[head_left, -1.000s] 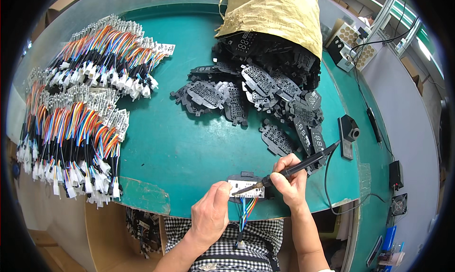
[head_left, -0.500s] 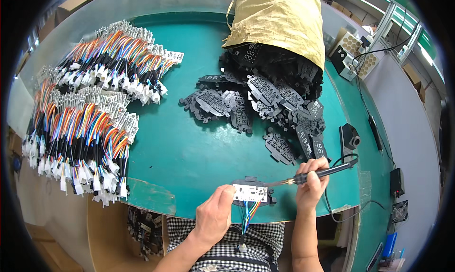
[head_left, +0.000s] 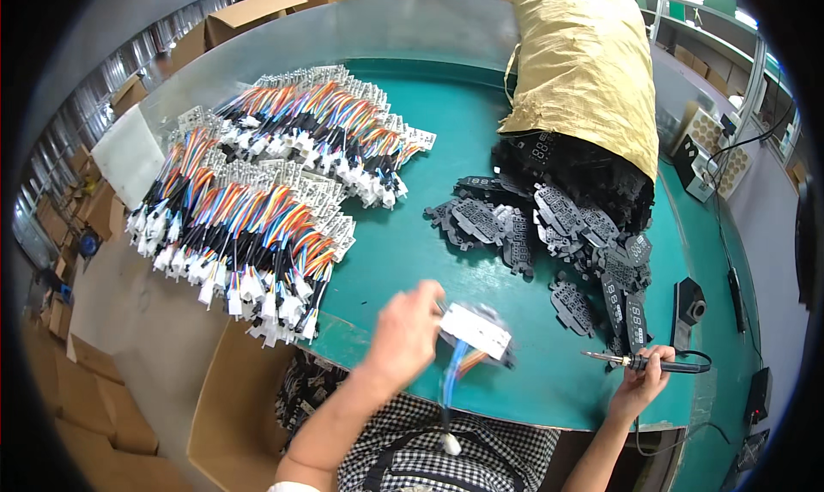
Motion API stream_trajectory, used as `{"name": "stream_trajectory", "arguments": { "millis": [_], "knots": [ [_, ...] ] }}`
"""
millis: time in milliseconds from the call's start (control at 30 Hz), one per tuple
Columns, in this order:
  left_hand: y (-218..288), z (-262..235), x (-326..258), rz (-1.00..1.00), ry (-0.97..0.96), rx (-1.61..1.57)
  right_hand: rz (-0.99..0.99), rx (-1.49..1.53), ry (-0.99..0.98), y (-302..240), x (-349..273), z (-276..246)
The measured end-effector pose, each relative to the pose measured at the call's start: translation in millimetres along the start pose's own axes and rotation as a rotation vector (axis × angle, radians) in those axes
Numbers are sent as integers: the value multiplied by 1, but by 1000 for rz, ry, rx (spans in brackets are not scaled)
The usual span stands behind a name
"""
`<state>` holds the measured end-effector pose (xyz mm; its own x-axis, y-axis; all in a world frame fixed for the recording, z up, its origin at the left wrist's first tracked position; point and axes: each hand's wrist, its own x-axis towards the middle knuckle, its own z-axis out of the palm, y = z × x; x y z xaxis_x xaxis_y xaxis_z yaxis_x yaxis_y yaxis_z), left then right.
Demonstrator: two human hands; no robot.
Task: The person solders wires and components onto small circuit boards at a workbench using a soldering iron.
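By the tabletop's [head_left: 386, 265] near edge, a white circuit board [head_left: 477, 331] is overlapping a dark backing panel [head_left: 508, 356], its coloured wires [head_left: 454, 374] trailing past that edge to a white connector [head_left: 451, 444]. The left hand [head_left: 402, 342] is blurring at the board's left end; I can't tell whether its grip is pinching it. Toward the near right corner, the right hand [head_left: 639, 391] is closing its grip around a soldering iron [head_left: 678, 367], tip pointing left. Farther off, a black stand [head_left: 684, 316] is standing near the right edge, wired boards [head_left: 257, 213] are crowding the left edge, and black display panels [head_left: 562, 213] are spilling from a yellow sack [head_left: 584, 72] toward the far right corner.
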<state>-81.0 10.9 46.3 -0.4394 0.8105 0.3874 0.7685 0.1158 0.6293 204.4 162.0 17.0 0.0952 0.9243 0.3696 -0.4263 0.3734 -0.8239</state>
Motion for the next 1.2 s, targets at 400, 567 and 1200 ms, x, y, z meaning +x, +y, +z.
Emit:
{"name": "stream_trajectory", "arguments": {
  "millis": [400,567,1200],
  "knots": [
    [-100,-21,53,-112,86,390,21,5,-58,-4,-3,6],
    [-82,-29,32,-119,209,444,20,-43,53,-8,-4,16],
    [-60,-49,-33,-199,7,309,54,-47,-13,0,-3,-2]
  ]
}}
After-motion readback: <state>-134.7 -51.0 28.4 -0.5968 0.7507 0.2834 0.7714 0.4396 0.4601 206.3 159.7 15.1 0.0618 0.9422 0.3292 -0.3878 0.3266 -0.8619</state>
